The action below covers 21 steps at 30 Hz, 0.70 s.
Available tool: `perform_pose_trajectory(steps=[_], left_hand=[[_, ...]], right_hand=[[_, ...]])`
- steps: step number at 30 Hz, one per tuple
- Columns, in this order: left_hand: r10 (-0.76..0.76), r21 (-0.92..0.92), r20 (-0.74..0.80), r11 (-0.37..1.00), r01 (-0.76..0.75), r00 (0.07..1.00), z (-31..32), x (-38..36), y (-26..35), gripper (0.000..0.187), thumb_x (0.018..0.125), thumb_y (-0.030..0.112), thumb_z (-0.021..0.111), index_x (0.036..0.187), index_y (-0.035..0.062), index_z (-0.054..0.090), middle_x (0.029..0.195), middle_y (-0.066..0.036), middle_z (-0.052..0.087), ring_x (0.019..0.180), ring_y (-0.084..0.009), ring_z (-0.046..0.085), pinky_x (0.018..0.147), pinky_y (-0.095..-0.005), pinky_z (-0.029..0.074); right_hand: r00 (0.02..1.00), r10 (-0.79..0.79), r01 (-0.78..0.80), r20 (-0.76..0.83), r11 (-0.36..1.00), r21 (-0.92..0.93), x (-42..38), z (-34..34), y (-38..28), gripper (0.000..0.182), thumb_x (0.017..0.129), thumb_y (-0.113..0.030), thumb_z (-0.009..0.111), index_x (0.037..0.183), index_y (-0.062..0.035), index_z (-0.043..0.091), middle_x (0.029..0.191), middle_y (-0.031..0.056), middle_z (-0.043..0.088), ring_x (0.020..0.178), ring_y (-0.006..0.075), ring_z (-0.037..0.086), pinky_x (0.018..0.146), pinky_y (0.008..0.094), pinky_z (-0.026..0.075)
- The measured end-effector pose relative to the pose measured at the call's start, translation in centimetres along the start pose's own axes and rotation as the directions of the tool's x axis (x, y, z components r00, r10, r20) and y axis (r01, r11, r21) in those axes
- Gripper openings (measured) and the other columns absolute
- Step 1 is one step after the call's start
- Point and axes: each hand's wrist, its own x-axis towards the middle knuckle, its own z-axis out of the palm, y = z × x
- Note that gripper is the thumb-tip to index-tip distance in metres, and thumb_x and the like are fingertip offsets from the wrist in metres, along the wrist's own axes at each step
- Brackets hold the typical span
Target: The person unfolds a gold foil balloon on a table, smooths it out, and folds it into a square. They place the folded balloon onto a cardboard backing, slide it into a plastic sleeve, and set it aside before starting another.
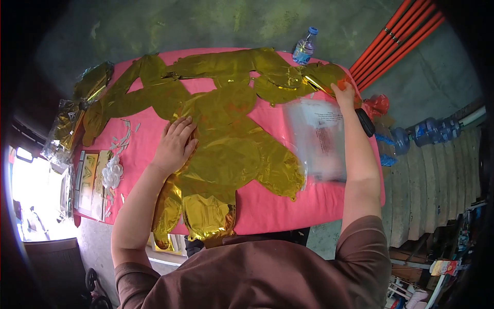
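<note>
A large deflated gold foil balloon is spread flat over the pink-covered table, with limb-like parts reaching left, right and toward my body. My left hand lies flat on its middle left part, fingers stretched out. At the far right end, my right hand has its fingers bent and closed on the foil. A stack of clear plastic bags with printed text lies beside and partly under my right forearm. Next to that forearm is a black object.
A water bottle stands at the back edge. Packaged gold foil hangs over the left edge, near white ribbon, paper scraps and a flat box. Red poles, a red bag and large blue bottles are beyond the right side.
</note>
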Motion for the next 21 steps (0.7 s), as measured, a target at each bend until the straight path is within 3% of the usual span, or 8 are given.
perform_pose_trajectory(steps=[2, 3, 5, 11, 15, 18, 20, 21], left_hand=[[-0.002, -0.006, 0.002, 1.0, 0.002, 1.0, -0.1, 0.0, 0.1, 0.043, 0.089, 0.027, 0.051, 0.127, 0.0075, 0.045, 0.135, -0.01, 0.043, 0.129, -0.0282, 0.034, 0.107, -0.0476, 0.025], [-0.003, -0.001, 0.006, 1.0, 0.003, 1.0, -0.2, 0.1, 0.2, 0.043, 0.089, 0.027, 0.051, 0.126, 0.0076, 0.045, 0.135, -0.011, 0.043, 0.129, -0.0284, 0.035, 0.107, -0.0476, 0.025], [-0.004, 0.006, 0.01, 1.0, 0.003, 1.0, -0.3, 0.0, 0.3, 0.043, 0.089, 0.027, 0.051, 0.126, 0.0076, 0.045, 0.135, -0.011, 0.043, 0.129, -0.0285, 0.035, 0.107, -0.0476, 0.025], [-0.002, 0.002, 0.013, 1.0, 0.002, 1.0, -0.2, 0.0, 0.3, 0.043, 0.088, 0.026, 0.052, 0.127, 0.0074, 0.045, 0.134, -0.011, 0.044, 0.128, -0.0288, 0.035, 0.107, -0.0477, 0.025], [-0.001, -0.005, 0.008, 1.0, 0.001, 1.0, -0.5, 0.2, 0.3, 0.044, 0.088, 0.026, 0.052, 0.127, 0.0069, 0.045, 0.134, -0.011, 0.043, 0.129, -0.0286, 0.035, 0.107, -0.0476, 0.025], [0.002, 0.004, 0.014, 1.0, -0.002, 1.0, -0.5, 0.2, 0.3, 0.043, 0.089, 0.025, 0.051, 0.127, 0.0061, 0.045, 0.135, -0.012, 0.043, 0.129, -0.029, 0.035, 0.107, -0.0459, 0.025], [0.003, 0.009, 0.018, 1.0, -0.004, 1.0, -0.5, 0.1, 0.3, 0.043, 0.09, 0.025, 0.051, 0.127, 0.0054, 0.045, 0.135, -0.012, 0.043, 0.128, -0.0295, 0.035, 0.107, -0.0442, 0.025], [0.001, 0.002, 0.018, 1.0, -0.001, 1.0, -0.4, 0.1, 0.3, 0.043, 0.089, 0.025, 0.051, 0.127, 0.0059, 0.045, 0.135, -0.012, 0.043, 0.129, -0.0291, 0.035, 0.107, -0.0458, 0.025]], right_hand=[[0.989, 0.117, -0.069, 0.091, 0.906, -0.417, -0.9, -0.7, -2.5, 0.065, 0.077, -0.045, 0.067, 0.117, 0.005, 0.054, 0.117, 0.0224, 0.057, 0.111, 0.0327, 0.054, 0.093, 0.0421, 0.043], [0.989, 0.117, -0.069, 0.091, 0.907, -0.415, -1.2, -1.2, -4.1, 0.065, 0.077, -0.045, 0.067, 0.117, 0.005, 0.054, 0.117, 0.0224, 0.057, 0.111, 0.0327, 0.054, 0.093, 0.0421, 0.043], [0.922, 0.341, -0.157, 0.183, 0.762, -0.629, -1.5, -1.8, -6.5, 0.075, 0.074, -0.054, 0.063, 0.123, 0.0015, 0.053, 0.12, 0.0211, 0.056, 0.116, 0.0355, 0.051, 0.096, 0.0495, 0.039], [0.903, 0.328, -0.012, 0.278, 0.667, -0.745, -0.4, -0.4, -6.3, 0.045, 0.076, -0.044, 0.064, 0.109, -0.0142, 0.065, 0.118, 0.0113, 0.06, 0.114, 0.0298, 0.054, 0.095, 0.0497, 0.04], [0.943, 0.233, 0.003, 0.238, 0.707, -0.707, -0.5, -0.6, -6.2, 0.027, 0.079, -0.033, 0.06, 0.097, -0.0154, 0.069, 0.108, 0.0092, 0.065, 0.106, 0.0252, 0.06, 0.091, 0.0499, 0.041], [0.98, 0.098, 0.027, 0.175, 0.801, -0.598, 0.1, -1.8, -5.4, 0.026, 0.081, -0.031, 0.06, 0.096, -0.0125, 0.069, 0.092, 0.0054, 0.069, 0.09, 0.0304, 0.065, 0.076, 0.0468, 0.048], [0.989, -0.149, 0.14, -0.011, 0.946, -0.291, 0.4, -2.8, -4.9, 0.023, 0.082, -0.025, 0.061, 0.094, -0.0074, 0.069, 0.074, 0.0069, 0.068, 0.074, 0.0249, 0.067, 0.063, 0.0373, 0.049], [0.995, -0.092, 0.094, 0.04, 0.994, -0.054, 0.9, -3.3, -4.9, 0.021, 0.084, -0.017, 0.062, 0.098, -0.0025, 0.068, 0.068, 0.0064, 0.065, 0.067, 0.0144, 0.064, 0.057, 0.0269, 0.047]])
